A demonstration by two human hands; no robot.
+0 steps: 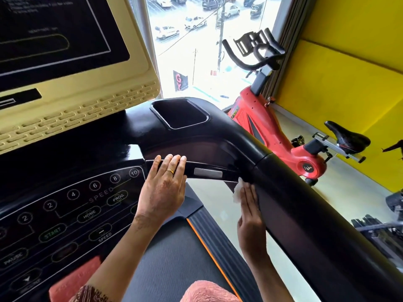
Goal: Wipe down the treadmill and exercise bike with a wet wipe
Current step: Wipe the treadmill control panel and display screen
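I stand on a black treadmill point(283, 192) with a cream-framed screen and a button console point(72, 205). My left hand point(163, 188) rests on the short front grip bar, fingers straight over its top edge. My right hand point(250, 212) presses a white wet wipe point(237, 190) flat against the inner face of the thick right handrail, near where the rail meets the grip bar. A red exercise bike point(281, 136) with black handlebars and a black saddle stands beyond the rail, to the right.
The treadmill belt point(174, 253) with an orange-edged side strip runs below my arms. A large window point(196, 51) lies ahead. Yellow padded walls point(349, 73) enclose the right side. Dark equipment point(379, 227) sits at the far right edge.
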